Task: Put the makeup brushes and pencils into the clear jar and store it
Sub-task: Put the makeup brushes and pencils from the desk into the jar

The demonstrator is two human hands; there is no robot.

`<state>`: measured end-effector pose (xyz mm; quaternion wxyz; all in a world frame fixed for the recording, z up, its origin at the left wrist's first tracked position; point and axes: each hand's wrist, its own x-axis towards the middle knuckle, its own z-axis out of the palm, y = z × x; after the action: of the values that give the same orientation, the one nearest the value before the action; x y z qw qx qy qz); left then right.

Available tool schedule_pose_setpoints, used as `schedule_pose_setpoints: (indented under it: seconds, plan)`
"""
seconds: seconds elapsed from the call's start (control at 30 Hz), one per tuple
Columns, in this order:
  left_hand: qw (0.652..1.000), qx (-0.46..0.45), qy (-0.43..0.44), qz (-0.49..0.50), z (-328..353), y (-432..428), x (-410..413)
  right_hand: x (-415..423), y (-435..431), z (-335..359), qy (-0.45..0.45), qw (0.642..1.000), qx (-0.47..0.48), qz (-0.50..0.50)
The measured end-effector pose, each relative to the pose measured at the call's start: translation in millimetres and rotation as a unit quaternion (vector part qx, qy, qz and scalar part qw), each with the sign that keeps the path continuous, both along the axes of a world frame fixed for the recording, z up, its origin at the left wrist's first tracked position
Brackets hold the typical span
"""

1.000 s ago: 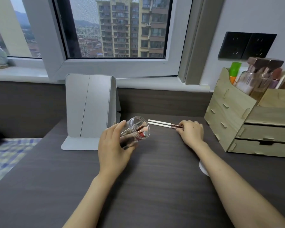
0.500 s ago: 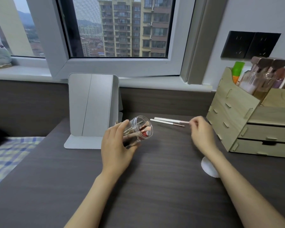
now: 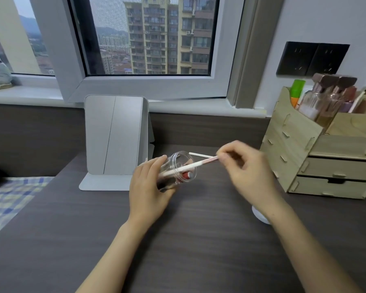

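Note:
My left hand [image 3: 148, 187] grips the clear jar [image 3: 182, 166], tilted with its mouth toward the right above the dark desk. Inside it lie several brushes and a red-tipped item. My right hand [image 3: 245, 168] pinches the pink end of a white makeup brush [image 3: 195, 166], whose other end reaches into the jar's mouth. A second white brush [image 3: 200, 155] lies on the desk just behind the jar, partly hidden by my right hand.
A folded grey mirror stand [image 3: 114, 140] stands behind the jar on the left. A wooden drawer organizer [image 3: 317, 157] with bottles sits at the right. A white round object [image 3: 259, 215] peeks out under my right forearm. A checked cloth [image 3: 9, 197] lies at the left edge.
My right hand picked one white brush off the desk and carried it left, putting its tip into the jar's mouth. One brush stays on the desk. The left hand kept holding the jar.

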<state>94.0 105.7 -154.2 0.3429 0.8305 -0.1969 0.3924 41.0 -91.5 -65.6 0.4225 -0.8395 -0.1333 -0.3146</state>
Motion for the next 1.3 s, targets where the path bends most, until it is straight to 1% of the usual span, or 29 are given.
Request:
schedule_pose_setpoints:
  seconds: [0.1, 0.13, 0.2, 0.23, 0.27, 0.3, 0.37, 0.4, 0.43, 0.47, 0.5, 0.53, 0.6, 0.67, 0.73, 0.8, 0.9, 0.97, 1.03, 1.07, 1.13, 1.2, 1.23, 1.3]
  plan:
    - [1.000, 0.023, -0.003, -0.018, -0.5, -2.1, -1.6, 11.4, 23.0, -16.1, 0.001, 1.000, 0.006, 0.031]
    - [0.999, 0.028, -0.002, -0.022, -0.7, -2.4, -2.0, 15.2, 27.3, -21.9, -0.014, 1.000, -0.007, 0.024]
    - [0.999, 0.029, 0.004, -0.026, -0.7, -2.9, -3.0, 19.7, 31.5, -29.9, -0.040, 0.997, -0.065, -0.002]
    - [0.999, 0.026, 0.004, -0.026, -0.6, -3.1, -3.1, 21.0, 32.1, -32.4, -0.042, 0.996, -0.082, -0.006]
    - [0.999, 0.021, 0.004, -0.025, -0.8, -3.1, -2.8, 22.4, 31.6, -34.2, -0.040, 0.996, -0.079, 0.000]
    - [1.000, 0.014, 0.005, -0.023, -1.1, -3.0, -2.3, 23.0, 30.4, -34.4, -0.035, 0.998, -0.054, 0.015]
    - [1.000, -0.003, 0.010, -0.015, -1.5, -2.4, -0.8, 30.3, 21.9, -35.8, -0.018, 0.998, 0.056, 0.031]
    - [1.000, -0.009, 0.013, -0.010, -1.8, -1.9, 0.2, 38.6, 13.7, -38.9, -0.011, 0.994, 0.106, 0.003]
    - [1.000, -0.016, 0.016, -0.005, -2.4, -1.2, 1.3, 50.9, 2.5, -44.5, 0.003, 0.991, 0.125, -0.055]
    - [1.000, -0.023, 0.018, 0.000, -3.0, -0.5, 2.4, 66.1, -11.0, -51.9, 0.030, 0.986, 0.101, -0.129]
    - [0.999, -0.031, 0.022, 0.006, -3.4, 0.0, 3.3, 81.5, -24.9, -59.4, 0.071, 0.977, 0.039, -0.200]
    - [0.999, -0.038, 0.025, 0.011, -3.4, 0.4, 3.7, 95.2, -37.1, -67.0, 0.121, 0.959, -0.043, -0.253]
    - [0.998, -0.045, 0.028, 0.019, -2.9, 1.1, 4.3, 118.0, -54.4, -80.3, 0.221, 0.910, -0.189, -0.294]
    - [0.998, -0.046, 0.026, 0.023, -2.4, 1.9, 4.4, 132.9, -62.4, -88.6, 0.275, 0.868, -0.287, -0.297]
    - [0.998, -0.043, 0.026, 0.025, -1.9, 2.7, 4.6, 142.4, -64.3, -93.4, 0.283, 0.840, -0.357, -0.295]
    - [0.998, -0.041, 0.029, 0.031, -1.9, 3.4, 4.9, 147.1, -63.4, -95.2, 0.270, 0.819, -0.407, -0.300]
    - [0.998, -0.042, 0.033, 0.038, -1.6, 3.9, 5.0, 148.5, -64.9, -100.2, 0.208, 0.804, -0.465, -0.305]
    - [0.998, -0.042, 0.033, 0.036, -1.0, 3.7, 4.7, 144.5, -63.5, -102.2, 0.174, 0.803, -0.487, -0.295]
    - [0.998, -0.043, 0.034, 0.036, -1.0, 3.2, 4.1, 140.1, -62.6, -101.7, 0.155, 0.823, -0.456, -0.302]
    - [0.998, -0.043, 0.034, 0.037, -1.0, 3.2, 3.8, 137.2, -62.3, -99.5, 0.146, 0.844, -0.412, -0.311]
    - [0.998, -0.044, 0.035, 0.040, -0.8, 3.0, 3.2, 128.0, -63.0, -89.9, 0.115, 0.896, -0.291, -0.314]
    - [0.998, -0.046, 0.035, 0.040, -0.3, 2.7, 2.3, 110.1, -63.7, -75.5, 0.052, 0.943, -0.166, -0.283]
    - [0.997, -0.048, 0.036, 0.038, 0.2, 2.7, 1.8, 97.3, -62.9, -65.8, 0.019, 0.960, -0.103, -0.258]
    - [0.997, -0.054, 0.040, 0.036, 1.1, 2.8, 0.5, 68.9, -59.6, -42.2, -0.020, 0.978, 0.015, -0.209]
